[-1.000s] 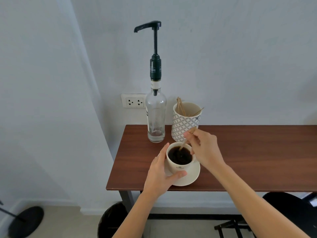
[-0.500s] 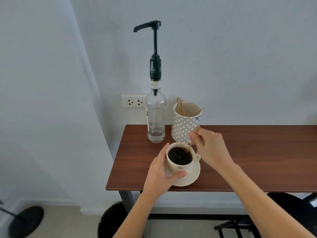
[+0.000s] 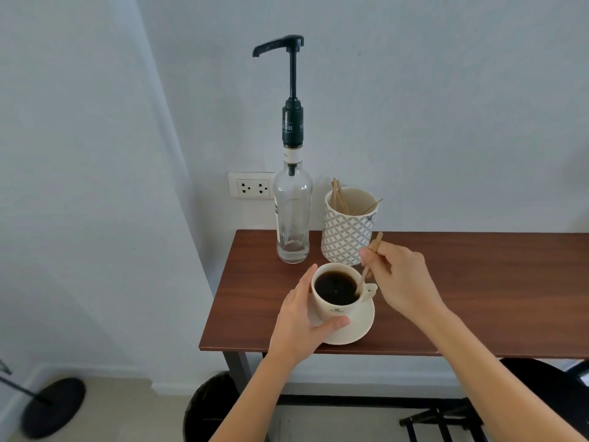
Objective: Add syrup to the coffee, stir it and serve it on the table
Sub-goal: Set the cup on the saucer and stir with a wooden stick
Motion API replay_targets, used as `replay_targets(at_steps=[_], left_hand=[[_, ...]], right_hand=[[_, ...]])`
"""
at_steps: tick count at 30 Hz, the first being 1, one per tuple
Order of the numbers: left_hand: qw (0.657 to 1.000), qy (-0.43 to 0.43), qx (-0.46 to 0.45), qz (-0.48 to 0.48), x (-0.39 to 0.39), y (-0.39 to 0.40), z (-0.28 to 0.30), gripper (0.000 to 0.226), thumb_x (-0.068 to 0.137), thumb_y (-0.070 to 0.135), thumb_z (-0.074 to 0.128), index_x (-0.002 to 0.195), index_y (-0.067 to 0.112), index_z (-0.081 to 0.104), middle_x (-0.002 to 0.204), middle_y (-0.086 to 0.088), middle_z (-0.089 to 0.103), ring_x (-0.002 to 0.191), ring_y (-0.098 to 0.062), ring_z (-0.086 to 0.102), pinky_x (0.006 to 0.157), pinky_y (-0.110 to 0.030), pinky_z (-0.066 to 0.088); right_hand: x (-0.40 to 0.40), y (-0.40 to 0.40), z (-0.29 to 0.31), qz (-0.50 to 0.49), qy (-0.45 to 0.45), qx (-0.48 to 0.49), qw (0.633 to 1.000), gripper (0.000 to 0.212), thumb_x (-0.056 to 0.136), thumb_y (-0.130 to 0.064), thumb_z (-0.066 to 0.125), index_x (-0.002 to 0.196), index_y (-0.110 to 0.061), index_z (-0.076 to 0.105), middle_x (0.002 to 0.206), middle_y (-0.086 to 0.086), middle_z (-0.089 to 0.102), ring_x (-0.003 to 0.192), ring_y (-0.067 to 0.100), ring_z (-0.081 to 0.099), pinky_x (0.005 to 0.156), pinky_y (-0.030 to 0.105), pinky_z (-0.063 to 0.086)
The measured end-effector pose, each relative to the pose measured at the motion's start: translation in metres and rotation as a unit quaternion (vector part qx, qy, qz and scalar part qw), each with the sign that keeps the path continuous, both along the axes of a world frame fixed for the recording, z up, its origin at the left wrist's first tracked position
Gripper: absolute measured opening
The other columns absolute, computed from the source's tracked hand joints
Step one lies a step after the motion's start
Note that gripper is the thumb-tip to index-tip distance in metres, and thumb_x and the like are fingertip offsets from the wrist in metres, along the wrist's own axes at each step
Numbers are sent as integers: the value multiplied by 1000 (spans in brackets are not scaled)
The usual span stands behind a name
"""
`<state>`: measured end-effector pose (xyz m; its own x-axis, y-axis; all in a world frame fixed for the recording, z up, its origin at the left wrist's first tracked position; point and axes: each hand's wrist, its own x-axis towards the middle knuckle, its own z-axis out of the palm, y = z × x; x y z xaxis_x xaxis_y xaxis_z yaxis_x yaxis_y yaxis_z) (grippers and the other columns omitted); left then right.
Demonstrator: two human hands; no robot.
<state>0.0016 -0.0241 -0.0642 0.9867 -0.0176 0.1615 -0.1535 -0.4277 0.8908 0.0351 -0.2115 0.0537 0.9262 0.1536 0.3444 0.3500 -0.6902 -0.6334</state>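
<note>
1. Bracing the white ceramic coffee cup [image 3: 338, 298], the left hand [image 3: 299, 323] wraps its near-left side, thumb under the front wall and fingers curled behind the rim, clamped on it, probably so the cup does not slide or turn on its round cream saucer [image 3: 353, 330] while the drink is stirred.
2. The cup, full of black coffee, sits on that saucer close to the near edge of the dark brown wooden table [image 3: 462, 291], its small handle pointing right.
3. Just right of the cup, the right hand [image 3: 401, 282] pinches a thin wooden stir stick [image 3: 369, 263] between thumb and fingertips; the stick slants down into the coffee at the cup's right rim, so stirring looks under way.
4. Behind the cup, by the wall, stand a clear glass syrup bottle with a tall black pump [image 3: 292, 218] and, right of it, a white patterned ceramic holder of spare sticks [image 3: 347, 231], both within easy reach.
</note>
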Motion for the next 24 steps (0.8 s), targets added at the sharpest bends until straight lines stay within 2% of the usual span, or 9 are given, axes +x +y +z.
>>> replay_targets(at_steps=[2, 4, 6, 9, 12, 15, 18, 21, 24], left_hand=[[1000, -1, 2, 3, 1, 1, -2, 105, 74, 68, 84, 159, 46, 26, 153, 23, 51, 146, -12, 48, 120, -50, 44], [1000, 1, 1, 4, 2, 1, -3, 106, 73, 70, 83, 159, 47, 26, 152, 21, 53, 145, -13, 50, 119, -50, 45], [1000, 3, -1, 3, 1, 1, -3, 107, 72, 71, 83, 158, 49, 25, 151, 21, 54, 144, -13, 50, 118, -50, 45], [1000, 2, -3, 0, 0, 0, -1, 105, 72, 69, 84, 158, 48, 26, 153, 24, 52, 146, -10, 47, 120, -49, 43], [1000, -3, 2, -2, 0, 0, -1, 103, 75, 65, 84, 159, 45, 27, 154, 25, 49, 146, -10, 46, 121, -49, 43], [1000, -1, 3, 2, 2, 1, -3, 105, 74, 68, 83, 159, 46, 26, 155, 22, 50, 146, -13, 47, 120, -50, 43], [1000, -3, 1, -1, 2, 2, -4, 105, 72, 70, 83, 158, 48, 26, 153, 21, 52, 145, -14, 49, 119, -50, 44], [1000, -6, 4, -1, 1, 1, -2, 100, 72, 69, 83, 153, 59, 24, 155, 26, 48, 146, -9, 45, 122, -46, 41], [1000, -6, 7, -1, 1, 1, -2, 102, 74, 64, 85, 157, 51, 25, 155, 28, 46, 147, -7, 44, 122, -46, 41]], right_hand=[[-7, 9, 0, 29, 50, 56, 997, 27, 97, -32, 56, 78, -18, 68, 70, 1, 71, 57, 5, 61, 58, 19, 49], [-10, 23, -3, 51, 57, 106, 991, 22, 96, -30, 59, 80, -20, 69, 71, 1, 72, 53, 1, 59, 57, 14, 47], [-5, 30, -8, 46, 26, 109, 993, 22, 96, -29, 59, 82, -17, 70, 72, -1, 72, 54, 2, 59, 60, 18, 47], [3, 17, -4, -3, -26, 23, 999, 26, 97, -33, 55, 86, -13, 68, 70, -1, 69, 58, 8, 60, 59, 32, 52], [1, 1, 2, -12, -12, -11, 1000, 32, 99, -33, 53, 80, -10, 65, 67, 2, 67, 61, 20, 62, 61, 42, 52], [-9, 15, 2, 37, 51, 54, 997, 29, 98, -27, 56, 77, -12, 68, 71, 4, 71, 69, 20, 66, 69, 33, 52], [-8, 34, 0, 53, 37, 106, 992, 23, 96, -26, 60, 80, -15, 70, 74, 1, 73, 72, 12, 67, 69, 19, 52], [4, 25, 1, 14, -25, 53, 998, 24, 97, -29, 58, 83, -13, 68, 71, 1, 71, 66, 15, 65, 67, 33, 55], [10, 4, 4, -6, -17, -19, 1000, 29, 99, -32, 54, 81, -12, 65, 69, 2, 68, 63, 18, 63, 66, 44, 55]])
